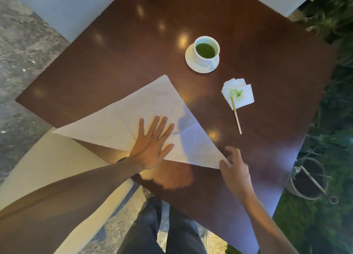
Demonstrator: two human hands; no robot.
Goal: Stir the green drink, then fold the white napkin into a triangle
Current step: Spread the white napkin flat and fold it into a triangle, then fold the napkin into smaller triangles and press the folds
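Napkin folded to a triangle, both hands on it

Napkin [133, 118], white and large, lies on the dark wooden desk [107, 66] already folded into a triangle, its long edge running along the near side and its peak pointing away toward the far left. One corner hangs a little past the desk's left edge. Creases show across the sheet.

The left hand [151, 145] lies flat on the middle of the napkin, palm down, fingers straight and spread, pressing the paper to the desk. The right hand [234, 166] is at the napkin's near right corner, thumb and fingers curled onto the tip of the paper as if pinching it; the exact hold is partly hidden by the hand itself.

Farther back on the desk, well apart from the napkin, stands a white cup [206, 50] on a white saucer [191, 62], holding the green drink [205, 50]. To the right of the napkin and nearer than the cup lies a small stack of paper squares [242, 97] stained with green. A wooden stir stick [236, 118] rests with its upper end on that stack and its lower end on the bare desk.

Beyond the desk's right edge there are green plants [334, 120] and a dark round pot [307, 179]. Pale seat cushions [38, 167] sit at the left, over a grey marbled floor [21, 49]. The person's legs, in dark trousers [156, 230], show below the desk edge.
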